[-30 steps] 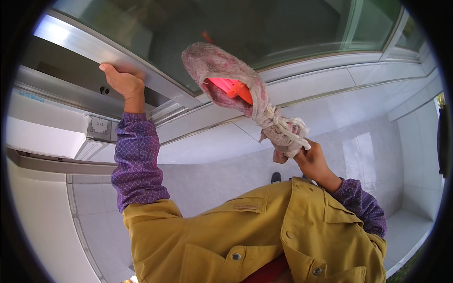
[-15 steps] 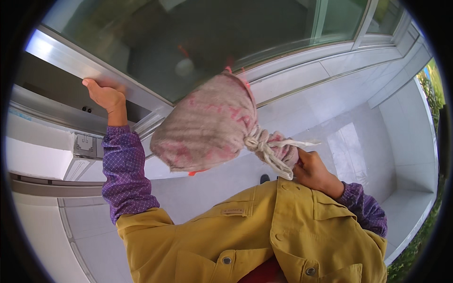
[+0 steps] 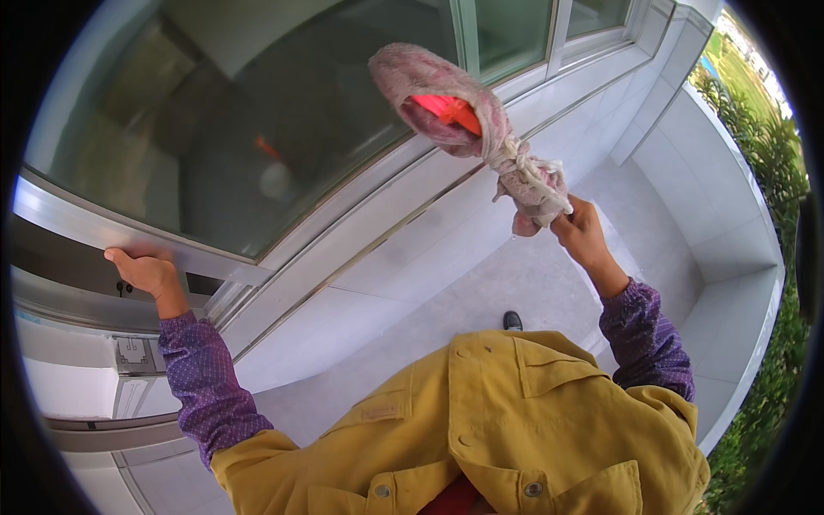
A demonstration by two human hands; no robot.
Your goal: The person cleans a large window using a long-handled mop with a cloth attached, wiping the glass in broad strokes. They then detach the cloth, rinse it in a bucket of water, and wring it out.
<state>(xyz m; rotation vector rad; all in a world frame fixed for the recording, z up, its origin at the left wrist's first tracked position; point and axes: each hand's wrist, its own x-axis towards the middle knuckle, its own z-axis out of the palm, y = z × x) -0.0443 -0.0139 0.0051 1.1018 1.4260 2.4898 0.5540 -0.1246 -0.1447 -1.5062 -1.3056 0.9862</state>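
Observation:
At the left, my left hand (image 3: 146,275) is closed on the metal frame (image 3: 129,227) of a window sash. The thumb points left along the frame's edge; the other fingers are partly hidden. My right hand (image 3: 584,236) grips the lower end of a cloth-wrapped tool (image 3: 438,103). Its pinkish-grey cloth is bunched and bound near the hand with a knotted whitish strip (image 3: 532,167). Bright orange-red plastic (image 3: 451,110) shows through a gap in the cloth. The wrapped head is raised in front of the window glass (image 3: 318,112), which shows reflections; whether they touch I cannot tell.
Below the window runs a white tiled wall (image 3: 378,296) with a ledge. A low tiled parapet (image 3: 712,189) stands at the right, with green shrubs (image 3: 764,172) beyond. My dark shoe (image 3: 512,321) is on the grey tiled floor (image 3: 421,343).
The cloth-wrapped tool has swung up and away from my body, turning so its orange-red part shows. My right arm has stretched forward. My left hand stays on the window frame.

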